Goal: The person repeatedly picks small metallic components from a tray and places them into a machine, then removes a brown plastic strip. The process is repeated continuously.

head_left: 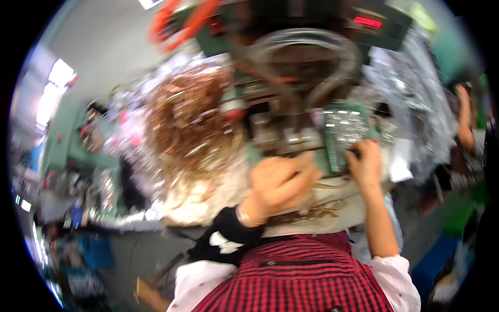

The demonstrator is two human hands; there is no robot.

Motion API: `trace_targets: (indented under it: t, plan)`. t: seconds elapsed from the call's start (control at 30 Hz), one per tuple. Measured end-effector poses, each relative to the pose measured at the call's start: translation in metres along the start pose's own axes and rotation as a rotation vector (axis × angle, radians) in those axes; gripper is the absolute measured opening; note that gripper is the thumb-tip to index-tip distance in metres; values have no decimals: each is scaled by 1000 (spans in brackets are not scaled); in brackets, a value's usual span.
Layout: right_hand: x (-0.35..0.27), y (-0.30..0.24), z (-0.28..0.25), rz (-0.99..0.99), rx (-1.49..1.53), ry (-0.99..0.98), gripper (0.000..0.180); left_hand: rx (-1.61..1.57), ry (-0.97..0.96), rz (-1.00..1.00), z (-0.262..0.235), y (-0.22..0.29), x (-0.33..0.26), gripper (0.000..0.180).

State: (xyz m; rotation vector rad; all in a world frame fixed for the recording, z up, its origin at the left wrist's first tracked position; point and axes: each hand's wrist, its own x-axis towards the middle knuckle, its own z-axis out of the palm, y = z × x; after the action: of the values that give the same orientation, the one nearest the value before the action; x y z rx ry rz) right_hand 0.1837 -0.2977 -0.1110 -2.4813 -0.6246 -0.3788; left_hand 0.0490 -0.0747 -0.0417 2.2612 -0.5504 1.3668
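We see the left hand (280, 182) in front of the green-and-dark machine (260, 151), fingers curled inward; blur hides the fingertips, so we can't tell if anything is gripped. Right hand (365, 158) is at the near right edge of a shallow green rectangular tray (330, 152), thumb and fingers bent; we can't confirm a grip there either. Tray sits right of the machine's middle, probably so the right hand reaches it without stretching. Inside it we see a heap of small shiny silvery pieces (347, 127), too blurred to identify. On the left, a big pile of thin coppery-brown shiny strips (189, 112) lies by crumpled clear plastic film (140, 161) on the cream-covered table (223, 195), likely kept to one side to leave working room. On the right we note a large translucent plastic bag (416, 109), contents unclear, and a white paper slip (401, 161) just beside the right hand.
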Motion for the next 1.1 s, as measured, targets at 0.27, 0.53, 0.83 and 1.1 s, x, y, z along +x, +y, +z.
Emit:
trace_targets:
  t: [0.27,0.53,0.83,1.1]
  plan:
    - [-6,-2,3,215,217,7,7,421,-49,-237,-112,18,-69,24]
    - [24,-18,12,123,520,143,17,697,-702,-424,-199,-37,-132,15]
    - [-8,1,-11,265,801,169,11,371,-97,-892,-170,-58,-125,9]
    - [38,-118,3,65,979,99,47,-149,260,-1038,-90,-71,-89,11]
